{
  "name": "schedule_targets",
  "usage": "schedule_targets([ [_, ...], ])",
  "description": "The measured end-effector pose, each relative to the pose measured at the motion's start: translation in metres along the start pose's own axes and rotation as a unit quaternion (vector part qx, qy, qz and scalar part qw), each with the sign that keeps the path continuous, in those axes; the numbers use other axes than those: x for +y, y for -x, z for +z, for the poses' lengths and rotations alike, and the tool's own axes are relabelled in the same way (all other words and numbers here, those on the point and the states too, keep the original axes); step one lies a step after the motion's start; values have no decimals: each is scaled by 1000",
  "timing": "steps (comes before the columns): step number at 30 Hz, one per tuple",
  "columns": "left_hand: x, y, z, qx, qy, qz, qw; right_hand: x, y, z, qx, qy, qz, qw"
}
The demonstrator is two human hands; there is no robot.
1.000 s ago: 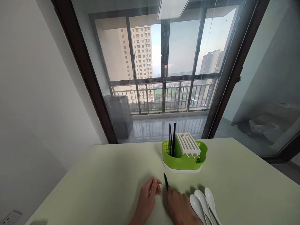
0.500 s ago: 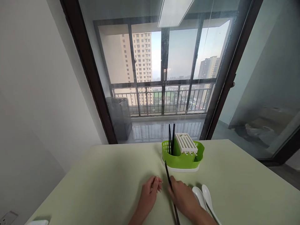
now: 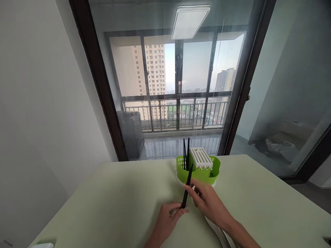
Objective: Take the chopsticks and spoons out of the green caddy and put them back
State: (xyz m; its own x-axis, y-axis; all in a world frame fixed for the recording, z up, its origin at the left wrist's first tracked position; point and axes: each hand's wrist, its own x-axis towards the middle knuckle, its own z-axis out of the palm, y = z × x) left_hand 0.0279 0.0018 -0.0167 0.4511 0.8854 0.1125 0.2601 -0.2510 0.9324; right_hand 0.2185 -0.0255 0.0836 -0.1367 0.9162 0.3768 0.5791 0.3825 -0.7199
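Observation:
Black chopsticks [image 3: 185,198] are held up at a tilt over the table; whether one or a pair, I cannot tell. My left hand [image 3: 167,218] pinches their lower end between thumb and fingers. Higher up, the fingertips of my right hand [image 3: 210,201] grip them near the middle. Just behind stands a green cutlery caddy [image 3: 200,175] with a white slotted piece [image 3: 201,158] on top and a white base. Other black chopsticks [image 3: 188,151] stand in its left compartment. White spoons [image 3: 217,230] lie under my right forearm, partly hidden.
The pale green table [image 3: 124,199] runs back to a dark-framed glass door [image 3: 100,93]. A white object [image 3: 43,245] shows at the table's lower left edge. A dark object [image 3: 327,240] is cut off at the lower right.
My right hand has lifted the chopsticks off the table and turned them more upright, towards the caddy. My left hand has closed on their lower end. The view has shifted slightly.

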Motion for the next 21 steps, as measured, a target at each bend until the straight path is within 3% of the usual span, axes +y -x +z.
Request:
schedule_targets([
  [9,3,-3,1,12,-89,18,996,18,18,17,-5,64,-32,997],
  [18,-2,-4,1,1,-66,1,998,24,22,24,-18,69,-23,997],
  [21,-2,-4,1,0,-57,-11,998,15,18,17,10,63,-17,998],
])
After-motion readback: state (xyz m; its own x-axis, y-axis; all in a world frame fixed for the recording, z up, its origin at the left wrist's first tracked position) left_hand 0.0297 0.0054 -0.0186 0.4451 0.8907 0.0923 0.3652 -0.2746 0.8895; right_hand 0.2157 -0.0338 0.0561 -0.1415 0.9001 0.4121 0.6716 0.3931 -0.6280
